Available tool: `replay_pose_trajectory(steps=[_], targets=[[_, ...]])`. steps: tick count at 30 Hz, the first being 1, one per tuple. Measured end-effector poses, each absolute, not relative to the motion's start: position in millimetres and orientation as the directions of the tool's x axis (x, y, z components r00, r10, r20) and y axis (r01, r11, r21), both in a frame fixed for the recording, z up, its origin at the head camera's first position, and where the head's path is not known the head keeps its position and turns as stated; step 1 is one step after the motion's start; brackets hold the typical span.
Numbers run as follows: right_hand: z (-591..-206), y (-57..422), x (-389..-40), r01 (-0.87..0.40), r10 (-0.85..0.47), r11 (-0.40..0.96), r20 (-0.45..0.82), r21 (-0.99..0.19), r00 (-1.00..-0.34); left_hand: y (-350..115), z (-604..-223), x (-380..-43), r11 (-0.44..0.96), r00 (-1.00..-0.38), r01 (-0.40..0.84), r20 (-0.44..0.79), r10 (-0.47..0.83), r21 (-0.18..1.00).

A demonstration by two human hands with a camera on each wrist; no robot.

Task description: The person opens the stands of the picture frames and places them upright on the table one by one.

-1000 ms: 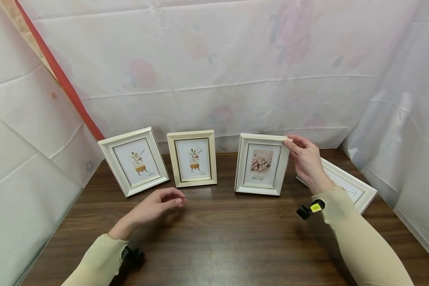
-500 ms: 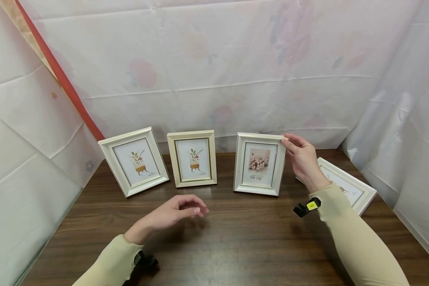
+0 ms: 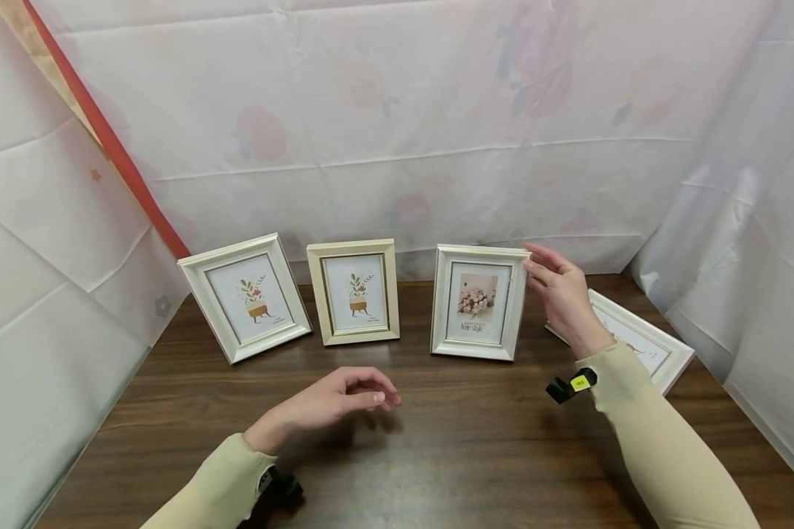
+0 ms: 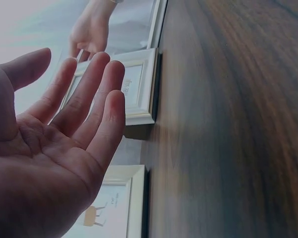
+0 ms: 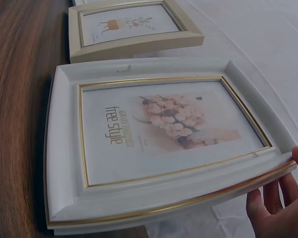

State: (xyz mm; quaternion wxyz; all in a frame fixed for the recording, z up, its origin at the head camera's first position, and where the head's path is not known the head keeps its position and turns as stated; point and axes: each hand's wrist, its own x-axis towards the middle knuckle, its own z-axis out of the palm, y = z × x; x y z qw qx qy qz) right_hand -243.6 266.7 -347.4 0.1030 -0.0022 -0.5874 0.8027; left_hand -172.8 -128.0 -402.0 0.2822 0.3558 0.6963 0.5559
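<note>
A white picture frame (image 3: 479, 303) with a pink flower print stands upright on the table. At its upper right corner is my right hand (image 3: 564, 297); in the right wrist view the thumb lies at the front edge and the fingers reach behind, pinching the corner. My left hand (image 3: 334, 399) hovers over the table in front of the frames, its fingers loosely bent and holding nothing. A cream picture frame (image 3: 355, 292) with a potted plant print stands behind it. Farther left, a silvery white picture frame (image 3: 246, 297) with a similar print stands angled.
Another white picture frame (image 3: 658, 356) lies slanted at the right, partly hidden behind my right hand and sleeve. The dark wooden table (image 3: 450, 448) meets a pale printed curtain (image 3: 370, 132) at the back and both sides.
My left hand has moved right and toward me, away from the left frames. The flower-print frame has shifted slightly left and turned a little, with my right hand at its corner.
</note>
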Motion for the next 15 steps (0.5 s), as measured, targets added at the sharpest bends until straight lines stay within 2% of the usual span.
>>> replay_pose_trajectory(steps=[8, 15], targets=[[-352.5, 280.4, -239.4, -0.187, 0.112, -0.341, 0.157, -0.921, -0.981, -130.3, -402.5, -177.4, 0.154, -0.605, 0.196, -0.005, 0.796, 0.969], [-359.7, 304.1, -235.4, -0.19, 0.107, -0.363, 0.162, -0.912, -0.981, -141.6, -406.3, -182.9, 0.206, -0.658, 0.191, -0.031, 0.753, 0.96]])
